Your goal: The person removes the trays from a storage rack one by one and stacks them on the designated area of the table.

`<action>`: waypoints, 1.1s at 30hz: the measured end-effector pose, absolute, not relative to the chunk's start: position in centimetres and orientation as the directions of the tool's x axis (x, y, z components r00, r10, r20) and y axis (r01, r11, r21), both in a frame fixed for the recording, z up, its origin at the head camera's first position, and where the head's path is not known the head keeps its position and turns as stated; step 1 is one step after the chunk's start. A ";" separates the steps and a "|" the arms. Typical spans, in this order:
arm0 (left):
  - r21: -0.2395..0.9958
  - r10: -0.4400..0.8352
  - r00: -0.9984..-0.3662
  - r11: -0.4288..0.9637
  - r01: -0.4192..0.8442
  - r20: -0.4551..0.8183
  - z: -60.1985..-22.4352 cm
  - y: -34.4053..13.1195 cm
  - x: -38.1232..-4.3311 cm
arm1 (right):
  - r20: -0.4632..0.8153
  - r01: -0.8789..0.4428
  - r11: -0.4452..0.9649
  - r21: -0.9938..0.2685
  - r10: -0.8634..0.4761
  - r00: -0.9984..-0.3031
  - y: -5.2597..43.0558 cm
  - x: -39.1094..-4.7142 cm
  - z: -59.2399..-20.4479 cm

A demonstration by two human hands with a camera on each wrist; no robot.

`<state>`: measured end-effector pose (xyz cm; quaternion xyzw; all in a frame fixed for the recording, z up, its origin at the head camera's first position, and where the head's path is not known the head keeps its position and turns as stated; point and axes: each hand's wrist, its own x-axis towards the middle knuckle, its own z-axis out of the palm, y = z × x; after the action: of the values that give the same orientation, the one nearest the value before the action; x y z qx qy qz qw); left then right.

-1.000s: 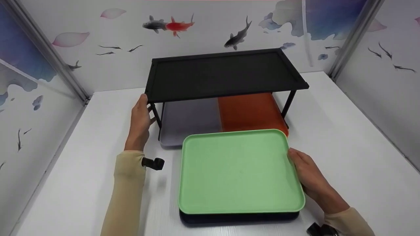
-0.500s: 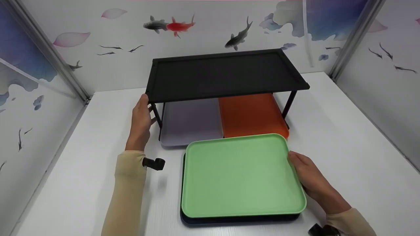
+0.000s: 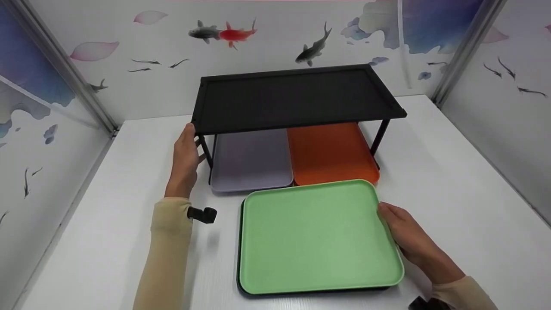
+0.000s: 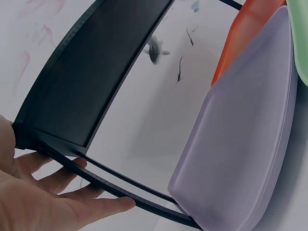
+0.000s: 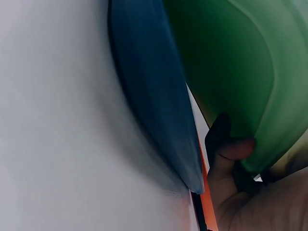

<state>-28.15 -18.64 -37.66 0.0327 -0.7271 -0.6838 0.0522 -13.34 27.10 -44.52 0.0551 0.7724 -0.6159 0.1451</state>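
My left hand (image 3: pixel 185 161) holds the front left corner of a black shelf stand (image 3: pixel 297 99); in the left wrist view its fingers (image 4: pixel 62 178) pass behind the leg. My right hand (image 3: pixel 407 232) grips the right edge of a light green tray (image 3: pixel 318 237), thumb on the rim and fingers underneath. This tray hangs tilted over a dark blue tray (image 5: pixel 149 82), its right side raised, as the right wrist view shows. Beneath the stand a lilac tray (image 3: pixel 252 163) and an orange tray (image 3: pixel 331 155) lie side by side, their back parts hidden by the stand's top.
All of this stands on a white table (image 3: pixel 103 224). White panels (image 3: pixel 267 47) painted with fish and petals close it in at the back and both sides. Black legs (image 3: pixel 379 137) carry the stand at its right side.
The green tray has come toward me and lower, in my right hand, covering more of the dark blue tray. More of the lilac and orange trays shows. My left hand stays put.
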 end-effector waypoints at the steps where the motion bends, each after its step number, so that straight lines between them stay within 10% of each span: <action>1: 0.998 -0.121 -0.992 0.057 0.022 0.029 -37.7 -18.7 -28.2 | -0.301 0.271 0.240 -0.932 -0.097 -0.949 27.1 -13.3 -44.5; 33: 0.998 -0.114 -0.993 0.047 0.038 0.043 -37.5 -18.6 -27.9 | -0.288 0.119 0.586 -0.801 -0.203 -0.936 28.4 -13.6 -43.9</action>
<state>-27.92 -18.63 -37.46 0.0264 -0.7214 -0.6899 0.0549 -13.61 28.35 -43.89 -0.0238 0.8728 -0.4542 0.1772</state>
